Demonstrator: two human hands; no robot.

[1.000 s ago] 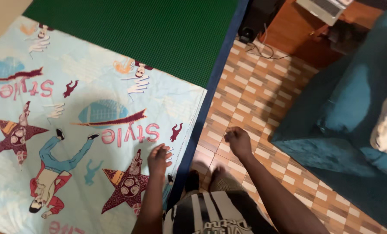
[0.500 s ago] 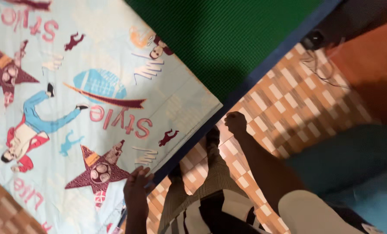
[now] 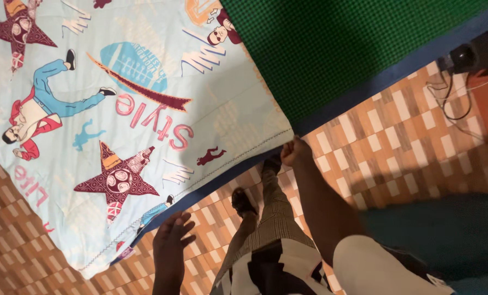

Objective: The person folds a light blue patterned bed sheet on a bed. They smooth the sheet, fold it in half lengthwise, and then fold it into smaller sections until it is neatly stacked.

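We saw the mattress, green with a blue border, running across the top of the view, and over its left part lay the sheet, pale blue with printed stars and figures, its stitched edge slanting from the lower left up to a corner at the mattress border, with tiled floor open to the right of that corner and below the edge. Our right hand was closed, pinching that sheet corner, while our left hand hovered with fingers spread just below the sheet's lower edge, holding nothing.
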